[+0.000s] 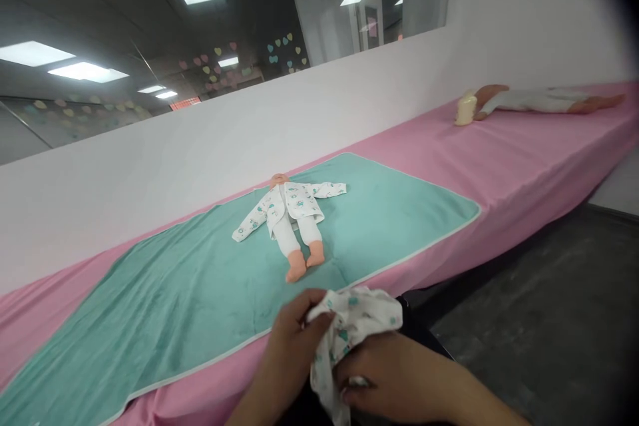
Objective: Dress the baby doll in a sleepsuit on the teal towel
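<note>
Bunched between my hands, in front of the pink-covered table, is a white baby garment (357, 313) with small green prints; its exact kind is hidden by the folds. My left hand (302, 326) pinches its left side between thumb and fingers. Lower on the right, my right hand (374, 373) has its fingers curled into the cloth. Beyond them a baby doll (297, 263) lies on its back, feet toward me, on a green blanket (394, 219). The doll wears an open-fronted white printed jacket (304, 203) with sleeves spread, over white leggings or a suit.
A pink cloth (509, 160) covers the long table under the blanket. At the far right lies a second doll (534, 100) in white, beside a pale yellow object (466, 109). A white wall (200, 140) with a window above it runs along the back.
</note>
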`<state>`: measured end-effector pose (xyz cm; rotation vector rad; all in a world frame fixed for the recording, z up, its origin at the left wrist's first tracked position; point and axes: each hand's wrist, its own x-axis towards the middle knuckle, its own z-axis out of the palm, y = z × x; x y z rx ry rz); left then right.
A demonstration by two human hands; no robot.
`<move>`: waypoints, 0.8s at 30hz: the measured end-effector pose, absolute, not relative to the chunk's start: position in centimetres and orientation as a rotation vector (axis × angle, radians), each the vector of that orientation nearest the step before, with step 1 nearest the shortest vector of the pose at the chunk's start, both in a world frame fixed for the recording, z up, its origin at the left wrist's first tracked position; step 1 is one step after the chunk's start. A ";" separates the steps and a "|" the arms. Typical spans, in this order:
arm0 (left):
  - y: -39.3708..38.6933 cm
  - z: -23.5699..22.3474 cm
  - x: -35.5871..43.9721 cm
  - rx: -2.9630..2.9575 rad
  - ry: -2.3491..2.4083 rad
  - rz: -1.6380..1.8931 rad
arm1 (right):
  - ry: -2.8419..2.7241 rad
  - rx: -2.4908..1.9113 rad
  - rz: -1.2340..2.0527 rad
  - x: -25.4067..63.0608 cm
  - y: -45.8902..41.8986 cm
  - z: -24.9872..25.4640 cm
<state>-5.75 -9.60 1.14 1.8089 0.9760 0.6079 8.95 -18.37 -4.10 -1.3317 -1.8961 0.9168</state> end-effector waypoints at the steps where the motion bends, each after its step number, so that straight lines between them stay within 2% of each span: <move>1: -9.5 1.9 -5.9 1.796 0.977 0.688 | -1.824 -1.327 0.920 9.8 -19.0 -3.0; 4: -9.9 4.7 -6.0 1.816 0.979 0.840 | -1.468 -1.365 0.805 12.1 -20.4 0.3; 10: -12.1 9.2 -5.4 1.814 0.748 1.065 | -1.434 -1.248 0.083 12.9 -20.3 5.2; 12: -12.8 10.2 -5.6 1.727 0.667 1.084 | -1.535 -1.189 0.133 12.7 -19.9 6.8; 16: -14.0 11.9 -6.3 1.501 0.534 1.017 | -1.657 -1.079 0.454 11.7 -19.8 10.0; 21: -14.9 12.6 -6.9 1.442 0.607 1.050 | -1.680 -1.049 0.455 9.7 -19.4 11.8; 24: -14.8 12.8 -7.1 1.466 0.680 1.131 | -1.707 -1.106 0.601 9.7 -18.4 11.6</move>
